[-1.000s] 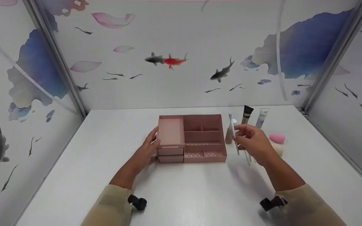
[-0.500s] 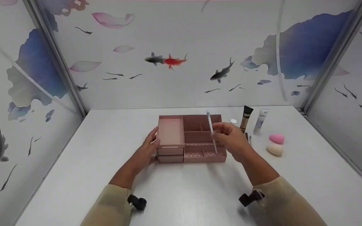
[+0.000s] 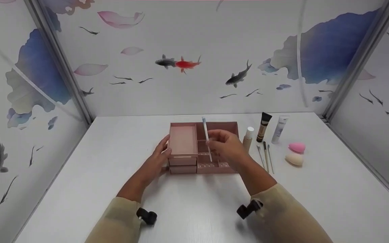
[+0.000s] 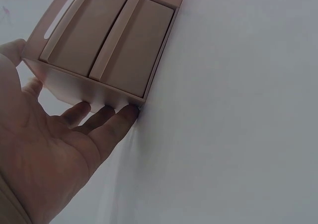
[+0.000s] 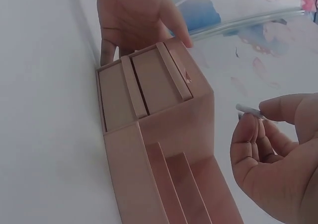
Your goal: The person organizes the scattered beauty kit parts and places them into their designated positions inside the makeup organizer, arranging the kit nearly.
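My right hand (image 3: pixel 226 146) pinches a slim white pencil-like stick (image 3: pixel 206 130) between thumb and fingertips. The stick is nearly upright above the pink organizer (image 3: pixel 182 140), and its top end looks pale blue. In the right wrist view, the stick (image 5: pixel 248 110) is seen close to end-on, and the organizer's two drawers (image 5: pixel 159 80) face this camera. My left hand (image 3: pixel 155 162) rests at the organizer's left side. In the left wrist view, its extended fingers (image 4: pixel 114 127) touch the side panel below the drawers (image 4: pixel 131 45). Part of the right compartments lies behind my right hand.
Right of the organizer stand a white-capped bottle (image 3: pixel 248 139), a black-capped tube (image 3: pixel 263 127) and a white tube (image 3: pixel 280 130). Several thin brushes (image 3: pixel 266 157) lie before them. A pink sponge (image 3: pixel 297 147) and a beige sponge (image 3: pixel 294 159) are farther right. Patterned walls enclose the white table (image 3: pixel 187 209).
My right hand has carried the stick leftward from beside the bottle to above the organizer's middle, uncovering the bottle, brushes and sponges. My left hand has stayed at the organizer's side.
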